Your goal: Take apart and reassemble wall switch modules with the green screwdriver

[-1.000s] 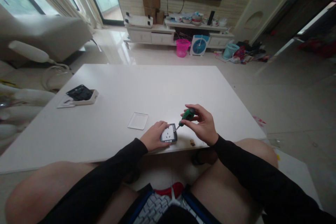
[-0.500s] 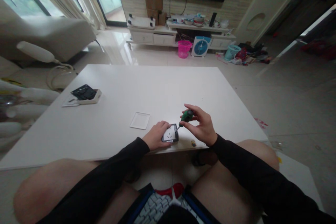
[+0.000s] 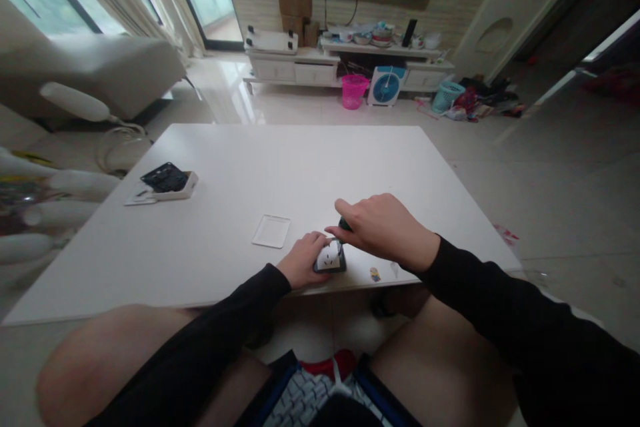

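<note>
Left hand (image 3: 301, 261) grips socket (image 3: 329, 257) near front edge of worktop (image 3: 295, 167); right hand (image 3: 385, 227) holds screwdriver (image 3: 344, 223) at socket's right side.

A person's left hand (image 3: 303, 260) holds a dark-rimmed wall socket with a white face (image 3: 329, 257) near the close edge of a white worktop (image 3: 300, 173). The right hand (image 3: 383, 230) wraps around a green-handled screwdriver (image 3: 344, 223), its shaft pointing down at the socket's right side. A clear square cover (image 3: 271, 231) lies flat to the left of the hands. Farther left, black parts (image 3: 166, 177) rest on an open white box (image 3: 187, 188). A small yellow-and-blue sticker (image 3: 375, 274) sits right of the socket.
</note>
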The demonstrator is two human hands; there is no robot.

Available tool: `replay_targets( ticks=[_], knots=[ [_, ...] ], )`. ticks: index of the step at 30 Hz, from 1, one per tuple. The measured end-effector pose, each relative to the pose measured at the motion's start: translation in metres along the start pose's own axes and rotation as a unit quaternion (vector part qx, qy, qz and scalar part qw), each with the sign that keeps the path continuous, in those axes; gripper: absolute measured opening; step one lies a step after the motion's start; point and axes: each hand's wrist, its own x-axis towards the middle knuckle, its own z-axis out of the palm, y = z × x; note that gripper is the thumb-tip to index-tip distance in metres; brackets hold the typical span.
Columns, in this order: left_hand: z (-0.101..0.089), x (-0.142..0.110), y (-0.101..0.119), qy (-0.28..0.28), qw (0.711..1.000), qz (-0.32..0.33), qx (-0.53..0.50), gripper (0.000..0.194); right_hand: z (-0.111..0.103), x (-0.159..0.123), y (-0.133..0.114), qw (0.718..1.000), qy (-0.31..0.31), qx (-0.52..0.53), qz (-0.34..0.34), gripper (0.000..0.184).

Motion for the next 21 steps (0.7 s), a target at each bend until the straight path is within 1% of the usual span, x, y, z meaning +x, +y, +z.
replay_targets(
  ticks=[3,6,8,10,14,18,20,21],
  knots=[
    [-0.001,0.000,0.001,-0.004,1.000,-0.004,-0.007,0.075,-0.013,0.005,0.001,0.999,-0.042,-0.009,-0.012,0.039],
    [-0.002,0.000,0.003,-0.005,1.000,-0.013,-0.007,0.072,-0.017,0.006,0.002,0.998,-0.068,-0.013,0.001,0.041],
    [-0.002,0.000,0.004,-0.006,1.000,-0.021,0.000,0.069,-0.017,0.004,0.004,0.997,-0.073,-0.009,-0.004,0.036],
    [-0.002,0.001,0.005,-0.005,1.000,-0.023,0.007,0.067,-0.015,0.000,0.007,0.997,-0.073,0.002,-0.022,0.029],
    [-0.002,0.002,0.006,0.002,1.000,-0.017,0.008,0.066,-0.012,-0.008,0.019,0.995,-0.080,0.038,-0.051,0.022],
    [0.001,0.002,0.003,0.012,1.000,-0.013,0.008,0.065,-0.014,-0.010,0.028,0.986,-0.077,0.110,-0.099,0.003],
    [0.001,0.003,0.002,0.015,1.000,-0.010,0.009,0.065,-0.015,-0.006,0.027,0.981,-0.077,0.135,-0.117,0.002],
    [0.002,0.003,0.001,0.020,1.000,-0.009,0.007,0.065,-0.016,-0.004,0.025,0.980,-0.079,0.139,-0.115,0.003]
  ],
)
